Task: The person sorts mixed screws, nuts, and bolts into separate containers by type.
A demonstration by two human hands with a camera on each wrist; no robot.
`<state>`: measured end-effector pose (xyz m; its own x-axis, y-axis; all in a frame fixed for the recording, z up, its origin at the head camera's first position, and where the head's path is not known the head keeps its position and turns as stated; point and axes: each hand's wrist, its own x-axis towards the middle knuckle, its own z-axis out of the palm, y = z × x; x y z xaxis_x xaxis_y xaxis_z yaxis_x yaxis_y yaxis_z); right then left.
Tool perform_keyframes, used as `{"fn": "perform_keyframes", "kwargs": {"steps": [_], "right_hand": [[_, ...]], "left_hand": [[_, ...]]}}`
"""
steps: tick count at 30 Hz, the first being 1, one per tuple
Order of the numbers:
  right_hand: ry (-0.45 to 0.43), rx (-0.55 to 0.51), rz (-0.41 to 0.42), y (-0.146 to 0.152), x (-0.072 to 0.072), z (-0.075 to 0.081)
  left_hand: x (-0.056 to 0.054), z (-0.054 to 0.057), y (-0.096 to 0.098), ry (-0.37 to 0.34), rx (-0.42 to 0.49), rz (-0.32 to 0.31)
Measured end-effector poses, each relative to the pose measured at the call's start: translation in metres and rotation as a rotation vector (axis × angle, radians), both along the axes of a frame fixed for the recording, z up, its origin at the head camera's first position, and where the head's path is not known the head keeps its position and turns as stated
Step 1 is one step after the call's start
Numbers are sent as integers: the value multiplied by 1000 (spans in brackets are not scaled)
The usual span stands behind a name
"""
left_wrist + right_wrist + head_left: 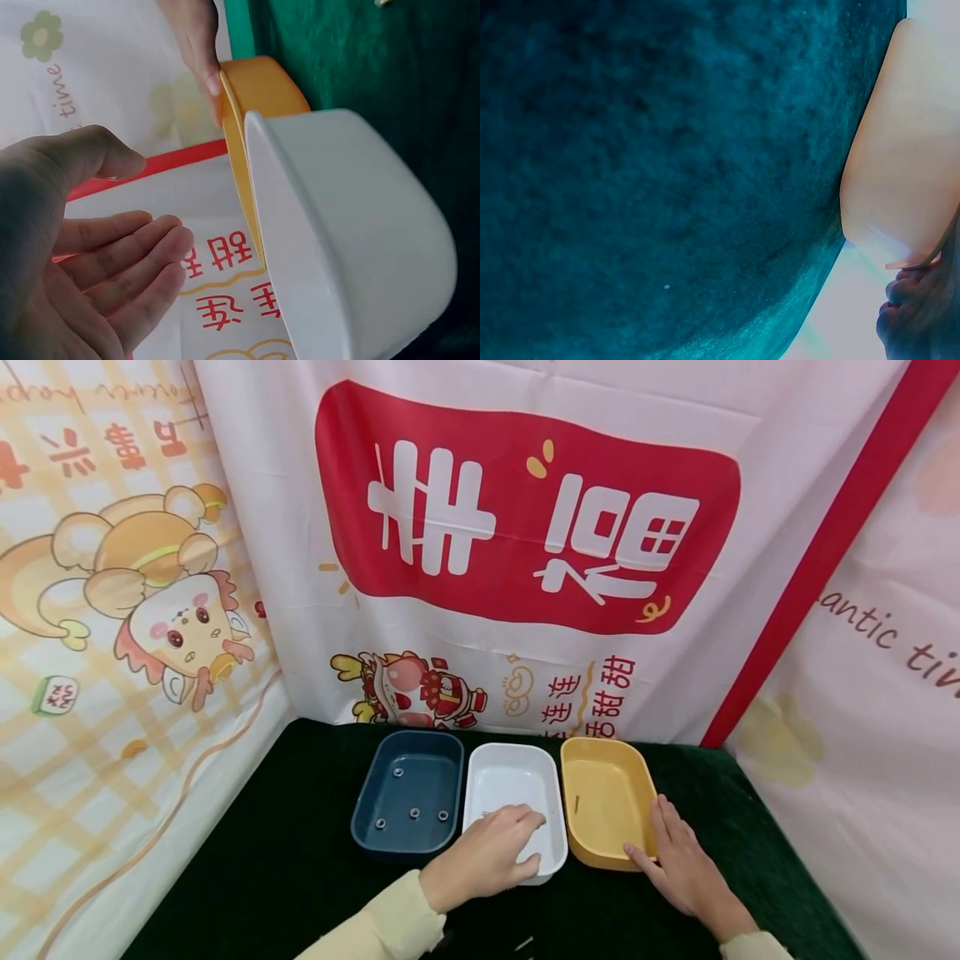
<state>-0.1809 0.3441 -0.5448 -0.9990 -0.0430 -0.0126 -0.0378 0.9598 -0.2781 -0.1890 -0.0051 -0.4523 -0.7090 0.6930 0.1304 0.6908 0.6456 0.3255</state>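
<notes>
My left hand (487, 856) hovers over the white tray (517, 758), its fingers loosely bent. In the left wrist view that hand (112, 262) is seen from the palm side with nothing in it, beside the white tray's rim. My right hand (688, 864) touches the near right corner of the yellow tray (611, 843), fingers straight along the outer side and thumb at the front rim. One thin screw (577, 804) lies in the yellow tray. Part of the white tray's floor is hidden under my left hand.
Left of the white tray stands a dark blue tray (408, 845) with several metal nuts (414, 813) spread inside. Small thin metal pieces (524, 943) lie on the dark green cloth (247, 860) near the front. A printed curtain (525, 693) hangs right behind the trays.
</notes>
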Motion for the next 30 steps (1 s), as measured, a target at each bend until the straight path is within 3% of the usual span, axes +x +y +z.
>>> {"fn": "perform_keyframes", "kwargs": {"steps": [6,14,18,22,30], "right_hand": [[5,-2,-1,-1,1,0],[19,-14,3,-1,2,1],[19,-17,4,-1,1,1],[20,-12,2,-1,1,1],[18,-11,0,-1,2,0]], "left_hand": [[19,-5,-19,-90,18,8],[36,-23,-34,-219,6,-1],[40,-35,-36,-278,-24,-10],[43,-45,-36,-294,-64,-17],[43,-65,-33,-368,-67,-32]]}}
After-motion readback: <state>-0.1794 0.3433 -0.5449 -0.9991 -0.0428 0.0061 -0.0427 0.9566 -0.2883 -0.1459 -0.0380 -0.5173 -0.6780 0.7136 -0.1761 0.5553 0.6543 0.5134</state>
